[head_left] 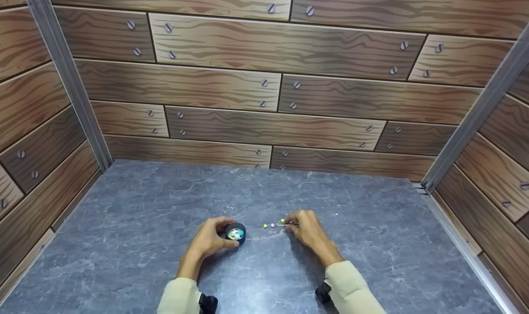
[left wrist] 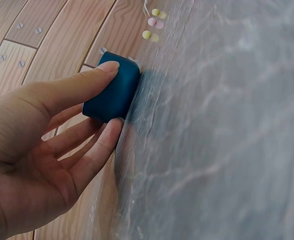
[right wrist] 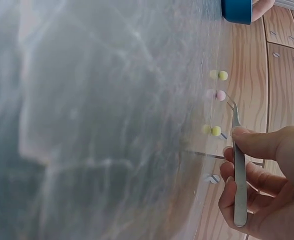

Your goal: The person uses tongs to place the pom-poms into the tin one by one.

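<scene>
My left hand (head_left: pixel 208 240) grips a small dark blue round cup (left wrist: pixel 119 95) by its sides, thumb on one side and fingers on the other. Several pale, yellow and blue beads (head_left: pixel 236 234) show inside it in the head view. Between the thumb and fingers of my right hand (head_left: pixel 307 229) is a pair of metal tweezers (right wrist: pixel 240 185) with a bent end. Their slightly parted tips point at a pink bead (right wrist: pixel 220 95) on the table. One yellow bead (right wrist: pixel 223 75) lies on the cup side of it, another yellow bead (right wrist: pixel 216 131) closer to my right fingers.
A grey marble-patterned tabletop (head_left: pixel 160 196) lies under both hands. Wood-patterned panels (head_left: pixel 229 48) enclose it at the back and sides, with metal posts (head_left: pixel 478 100) at the corners. Black wrist devices (head_left: pixel 208 303) sit at the light sleeves (head_left: pixel 354 283).
</scene>
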Demonstrator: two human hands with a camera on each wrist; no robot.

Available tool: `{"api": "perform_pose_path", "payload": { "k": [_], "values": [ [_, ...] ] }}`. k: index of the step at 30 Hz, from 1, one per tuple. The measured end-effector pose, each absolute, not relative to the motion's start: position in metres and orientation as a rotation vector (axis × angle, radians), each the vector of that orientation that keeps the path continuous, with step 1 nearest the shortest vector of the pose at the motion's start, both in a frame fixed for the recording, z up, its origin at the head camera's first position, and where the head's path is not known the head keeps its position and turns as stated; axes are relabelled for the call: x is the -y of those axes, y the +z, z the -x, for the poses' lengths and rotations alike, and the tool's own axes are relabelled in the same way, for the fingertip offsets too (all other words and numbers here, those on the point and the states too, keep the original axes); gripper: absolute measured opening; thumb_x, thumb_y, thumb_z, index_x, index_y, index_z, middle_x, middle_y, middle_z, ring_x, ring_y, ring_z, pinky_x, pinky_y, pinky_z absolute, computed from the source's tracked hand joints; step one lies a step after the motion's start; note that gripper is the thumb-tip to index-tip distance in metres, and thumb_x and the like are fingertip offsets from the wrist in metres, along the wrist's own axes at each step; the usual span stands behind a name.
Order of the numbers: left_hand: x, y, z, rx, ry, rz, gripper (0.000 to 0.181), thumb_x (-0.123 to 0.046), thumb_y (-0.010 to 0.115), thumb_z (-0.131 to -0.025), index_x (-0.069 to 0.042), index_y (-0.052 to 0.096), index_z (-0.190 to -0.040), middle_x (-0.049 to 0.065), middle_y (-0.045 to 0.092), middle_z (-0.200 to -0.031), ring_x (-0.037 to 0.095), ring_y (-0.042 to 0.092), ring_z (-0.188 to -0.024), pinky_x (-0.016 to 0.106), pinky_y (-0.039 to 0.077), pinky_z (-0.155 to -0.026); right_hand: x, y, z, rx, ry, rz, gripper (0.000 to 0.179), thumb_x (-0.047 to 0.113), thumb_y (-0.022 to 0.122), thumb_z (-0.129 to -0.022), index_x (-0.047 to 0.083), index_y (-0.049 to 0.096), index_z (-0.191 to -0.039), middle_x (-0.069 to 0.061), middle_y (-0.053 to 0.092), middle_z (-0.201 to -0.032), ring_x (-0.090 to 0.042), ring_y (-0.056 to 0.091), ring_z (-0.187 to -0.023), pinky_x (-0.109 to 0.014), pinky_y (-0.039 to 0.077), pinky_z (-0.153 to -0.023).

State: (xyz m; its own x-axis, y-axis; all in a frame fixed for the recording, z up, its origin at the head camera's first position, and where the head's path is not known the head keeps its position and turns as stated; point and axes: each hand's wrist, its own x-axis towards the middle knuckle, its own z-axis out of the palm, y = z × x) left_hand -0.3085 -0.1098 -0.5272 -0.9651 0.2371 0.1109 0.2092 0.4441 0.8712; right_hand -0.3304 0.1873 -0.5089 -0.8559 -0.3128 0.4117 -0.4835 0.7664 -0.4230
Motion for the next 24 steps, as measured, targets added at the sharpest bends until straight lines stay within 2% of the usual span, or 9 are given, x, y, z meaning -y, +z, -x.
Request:
{"api": "perform_pose_path", "payload": {
  "k": [16,24],
  "values": [
    [0.1093,-0.5271,0.3078,-2.654,1.594,-0.412,0.058,-0.007,0.094,-0.070,-0.004,0.072,-0.123,0.016,0.076,-0.115,0.029,0.071,-0.107,0.052,0.054,-0.100,-0.1849,-0.5112,0.3314,2.643,0.780,-0.612,0.012,-0.008,0.078,-0.078,0.000,0.081,-0.086,-0.012,0.079,-0.080,-0.023,0.073,-0.072,-0.037,0.060,-0.065],
    [0.1100,-0.5275,0.3085,-2.659,1.585,-0.414,0.059,-0.007,0.094,-0.071,-0.003,0.071,-0.125,0.015,0.076,-0.116,0.028,0.071,-0.106,0.050,0.056,-0.098,-0.1840,-0.5117,0.3322,2.667,0.791,-0.576,0.009,-0.005,0.081,-0.079,0.002,0.081,-0.085,-0.013,0.079,-0.080,-0.025,0.074,-0.073,-0.042,0.060,-0.067]
  ]
}}
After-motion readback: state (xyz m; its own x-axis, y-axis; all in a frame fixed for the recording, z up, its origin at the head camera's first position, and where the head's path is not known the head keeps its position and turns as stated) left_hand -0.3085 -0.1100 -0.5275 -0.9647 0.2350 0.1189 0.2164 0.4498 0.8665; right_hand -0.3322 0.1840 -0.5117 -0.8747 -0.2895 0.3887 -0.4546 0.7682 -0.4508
